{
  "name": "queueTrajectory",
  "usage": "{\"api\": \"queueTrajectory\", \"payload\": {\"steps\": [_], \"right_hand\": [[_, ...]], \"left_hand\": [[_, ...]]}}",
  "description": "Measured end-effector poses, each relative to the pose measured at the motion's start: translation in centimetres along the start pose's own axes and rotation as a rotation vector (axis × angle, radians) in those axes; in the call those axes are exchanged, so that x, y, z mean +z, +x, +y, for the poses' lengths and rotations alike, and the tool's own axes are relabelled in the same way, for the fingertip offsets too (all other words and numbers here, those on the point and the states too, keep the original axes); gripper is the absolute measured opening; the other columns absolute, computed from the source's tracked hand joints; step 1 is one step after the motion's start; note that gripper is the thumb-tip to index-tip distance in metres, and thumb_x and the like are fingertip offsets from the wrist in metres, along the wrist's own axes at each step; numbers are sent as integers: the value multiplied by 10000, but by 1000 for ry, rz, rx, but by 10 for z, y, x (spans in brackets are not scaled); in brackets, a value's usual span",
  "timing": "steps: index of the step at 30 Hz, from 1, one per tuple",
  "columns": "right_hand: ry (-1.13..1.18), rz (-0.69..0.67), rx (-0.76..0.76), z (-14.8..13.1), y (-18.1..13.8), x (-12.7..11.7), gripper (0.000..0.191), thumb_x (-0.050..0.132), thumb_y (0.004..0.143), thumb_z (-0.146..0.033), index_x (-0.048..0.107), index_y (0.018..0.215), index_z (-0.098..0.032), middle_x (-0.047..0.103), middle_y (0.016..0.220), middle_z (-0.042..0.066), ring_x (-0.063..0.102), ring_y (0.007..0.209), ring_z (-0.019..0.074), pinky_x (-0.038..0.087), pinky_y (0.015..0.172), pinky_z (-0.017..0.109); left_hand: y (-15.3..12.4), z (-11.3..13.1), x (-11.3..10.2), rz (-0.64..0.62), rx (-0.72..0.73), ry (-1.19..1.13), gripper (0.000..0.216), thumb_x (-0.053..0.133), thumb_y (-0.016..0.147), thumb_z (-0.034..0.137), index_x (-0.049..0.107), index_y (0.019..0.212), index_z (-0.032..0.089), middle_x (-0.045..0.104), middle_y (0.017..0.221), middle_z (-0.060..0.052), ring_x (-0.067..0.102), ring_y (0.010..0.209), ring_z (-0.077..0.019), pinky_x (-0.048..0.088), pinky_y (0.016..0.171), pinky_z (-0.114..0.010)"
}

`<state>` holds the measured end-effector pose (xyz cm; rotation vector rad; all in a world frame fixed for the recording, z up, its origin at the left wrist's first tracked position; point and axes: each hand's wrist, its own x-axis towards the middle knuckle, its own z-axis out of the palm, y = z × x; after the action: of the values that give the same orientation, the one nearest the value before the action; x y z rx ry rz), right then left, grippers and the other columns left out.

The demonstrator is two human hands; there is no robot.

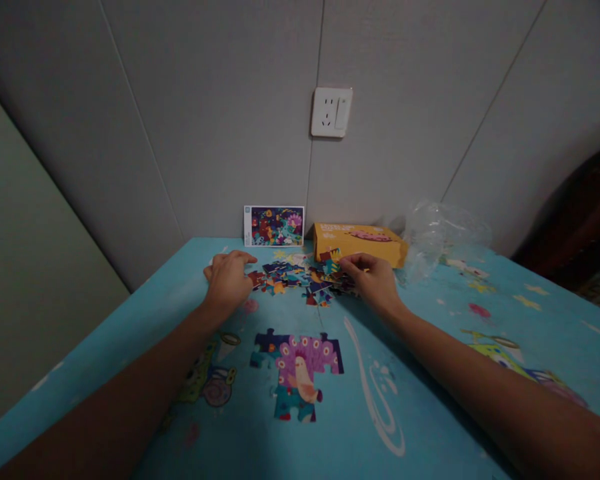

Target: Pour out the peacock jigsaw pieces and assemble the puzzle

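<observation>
A heap of loose jigsaw pieces [297,277] lies at the far side of the blue table [420,373]. My left hand [229,279] rests palm down at the heap's left edge, fingers curled toward the pieces. My right hand [373,277] sits at the heap's right edge, its fingers pinched around a small piece [334,261]. Nearer to me lies a partly joined section of puzzle [297,372] showing a purple peacock. A reference picture card [274,226] leans against the wall behind the heap.
A yellow puzzle box [363,241] lies by the wall, right of the card. A crumpled clear plastic bag [433,237] sits beside it. A white wall socket [331,112] is above. The tabletop carries printed cartoon drawings.
</observation>
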<state>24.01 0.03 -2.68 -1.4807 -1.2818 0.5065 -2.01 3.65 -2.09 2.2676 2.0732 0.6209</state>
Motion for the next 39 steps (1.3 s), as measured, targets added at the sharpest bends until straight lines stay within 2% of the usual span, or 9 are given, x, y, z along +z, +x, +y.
{"api": "queueTrajectory", "payload": {"steps": [6,13,16,19,25,29,33,39], "right_hand": [[0,4,20,0,1,-1,241,622,737,-382,695,729,-152,719,678,73,610,579,169,432,536,274],[-4,3,-35,6,3,-1,278,625,745,-416,704,743,-149,712,698,75,605,598,172,442,555,283],[-7,10,-29,5,3,-2,271,621,747,-408,706,740,-150,711,689,72,608,596,173,441,553,282],[-10,-6,-23,3,2,0,259,629,737,-404,703,728,-156,717,681,70,615,585,175,436,539,278],[-17,-25,-11,4,2,1,238,631,737,-386,694,722,-157,713,674,60,614,593,172,429,552,275],[-49,-28,22,11,6,0,234,634,739,-384,688,741,-156,703,684,56,614,602,171,429,554,274],[-23,15,25,22,11,0,259,654,734,-370,669,888,-163,701,712,46,626,609,169,448,550,267],[-81,11,30,29,15,0,193,633,749,-335,653,851,-172,701,744,54,633,641,169,462,577,268]], "left_hand": [[0,3,0,-1,15,-16,515,496,697,95,682,1142,275,609,1307,-18,479,1210,-338,398,952,-525],[1,4,4,-33,-1,-12,527,492,695,114,664,1164,283,608,1311,-5,490,1205,-327,404,969,-508],[1,5,7,-44,9,-10,442,492,759,198,670,1155,283,617,1299,-15,488,1210,-337,398,982,-508],[-1,10,7,-29,21,-22,384,498,824,353,676,1152,263,630,1274,-45,487,1205,-352,389,985,-523],[-6,14,6,-65,65,-3,514,539,797,553,661,1182,233,623,1263,-90,473,1193,-368,394,954,-527],[-6,12,12,-88,49,55,536,492,818,533,638,1219,209,610,1260,-127,456,1199,-381,384,958,-532],[-7,12,14,-107,59,58,520,480,816,497,635,1214,201,601,1257,-136,456,1190,-375,385,951,-532],[-8,12,14,-127,83,31,655,492,763,620,618,1241,192,578,1257,-151,434,1201,-377,350,978,-554]]}}
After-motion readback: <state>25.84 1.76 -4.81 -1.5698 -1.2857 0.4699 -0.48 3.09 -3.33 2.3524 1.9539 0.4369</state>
